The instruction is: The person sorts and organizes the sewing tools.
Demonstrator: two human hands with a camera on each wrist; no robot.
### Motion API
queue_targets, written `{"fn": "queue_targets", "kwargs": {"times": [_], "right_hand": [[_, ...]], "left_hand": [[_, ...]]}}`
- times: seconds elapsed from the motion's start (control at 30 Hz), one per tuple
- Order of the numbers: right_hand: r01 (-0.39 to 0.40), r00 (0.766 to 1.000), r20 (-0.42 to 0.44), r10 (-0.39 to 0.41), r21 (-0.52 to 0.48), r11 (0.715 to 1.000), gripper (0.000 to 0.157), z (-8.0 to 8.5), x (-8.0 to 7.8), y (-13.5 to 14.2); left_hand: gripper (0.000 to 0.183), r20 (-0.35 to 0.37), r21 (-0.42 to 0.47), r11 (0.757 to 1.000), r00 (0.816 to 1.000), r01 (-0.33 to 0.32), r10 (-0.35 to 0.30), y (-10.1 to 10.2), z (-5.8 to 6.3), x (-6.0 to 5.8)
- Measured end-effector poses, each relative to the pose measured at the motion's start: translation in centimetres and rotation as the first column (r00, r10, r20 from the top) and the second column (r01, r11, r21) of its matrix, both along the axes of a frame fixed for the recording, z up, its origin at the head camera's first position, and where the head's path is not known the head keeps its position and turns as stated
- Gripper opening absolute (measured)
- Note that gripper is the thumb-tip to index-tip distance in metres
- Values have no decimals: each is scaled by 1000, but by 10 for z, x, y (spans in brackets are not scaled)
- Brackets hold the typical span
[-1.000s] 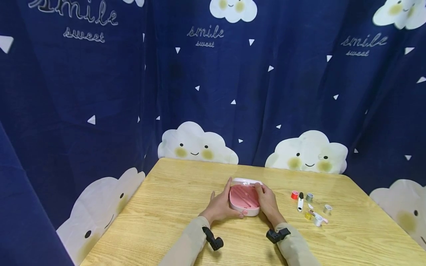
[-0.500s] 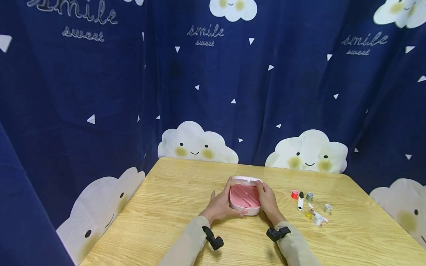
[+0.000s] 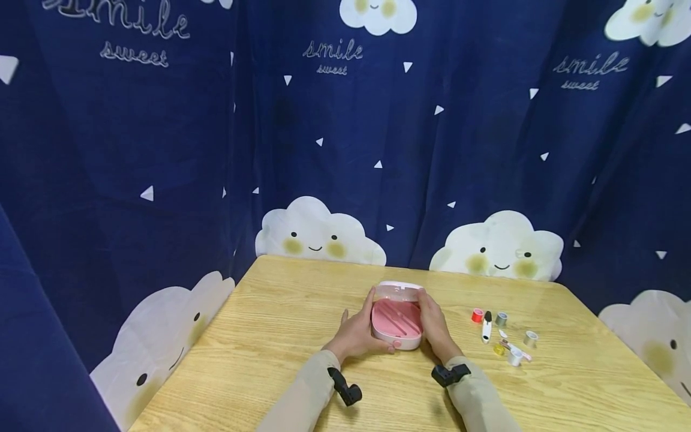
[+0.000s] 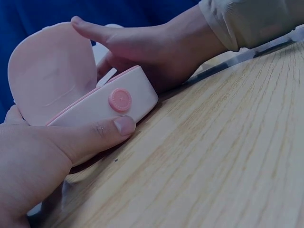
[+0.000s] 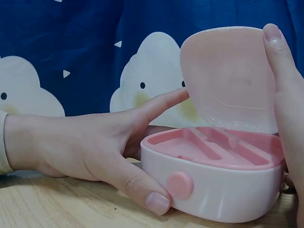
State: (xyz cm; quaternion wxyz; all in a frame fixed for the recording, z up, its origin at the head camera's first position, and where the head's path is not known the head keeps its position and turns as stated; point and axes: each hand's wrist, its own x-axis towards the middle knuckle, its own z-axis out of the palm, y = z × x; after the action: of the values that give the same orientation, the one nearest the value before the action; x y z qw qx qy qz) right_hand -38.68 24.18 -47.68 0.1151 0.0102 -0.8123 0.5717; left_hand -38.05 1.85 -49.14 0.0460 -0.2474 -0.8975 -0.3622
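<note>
A small white and pink sewing box (image 3: 396, 342) rests on the wooden table, its clear lid (image 5: 228, 76) raised on the far side. The pink tray (image 5: 190, 142) inside has long slots. My left hand (image 3: 356, 333) holds the box's left side, thumb low on the front beside the round pink button (image 5: 180, 185), index finger reaching back along the side to the lid. On the right side, my right hand (image 3: 436, 327) holds the box, with the thumb against the lid's right edge. Most of its other fingers are hidden behind the box and lid.
Right of the box lie thread spools in red (image 3: 477, 315), grey (image 3: 501, 318), beige (image 3: 531, 339), yellow (image 3: 499, 349) and white (image 3: 515, 357). Among them are a white, black-tipped tool (image 3: 487, 327) and a small pink-and-white item (image 3: 525, 354). A blue curtain (image 3: 345, 120) hangs behind the table.
The lid has swung further up and back, moved by my right hand, whose thumb has followed its edge upward. My left hand stays on the box, and the spools have not moved.
</note>
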Motion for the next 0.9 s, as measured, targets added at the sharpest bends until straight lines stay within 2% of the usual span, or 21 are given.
{"fn": "queue_targets", "kwargs": {"times": [0.43,0.57,0.7,0.9], "right_hand": [[-50,996,64,53,-49,998,93,4,-4,3],[-57,997,57,60,-61,997,98,3,-5,3],[-62,997,41,65,-74,995,95,4,-5,3],[-92,991,86,107,-157,983,98,6,-5,3]], "left_hand": [[148,-4,4,1000,1000,1,-1,1,0,1],[148,0,2,1000,1000,5,-5,1,1,2],[148,0,4,1000,1000,9,-9,1,2,3],[149,-2,7,1000,1000,11,-11,0,2,3]]}}
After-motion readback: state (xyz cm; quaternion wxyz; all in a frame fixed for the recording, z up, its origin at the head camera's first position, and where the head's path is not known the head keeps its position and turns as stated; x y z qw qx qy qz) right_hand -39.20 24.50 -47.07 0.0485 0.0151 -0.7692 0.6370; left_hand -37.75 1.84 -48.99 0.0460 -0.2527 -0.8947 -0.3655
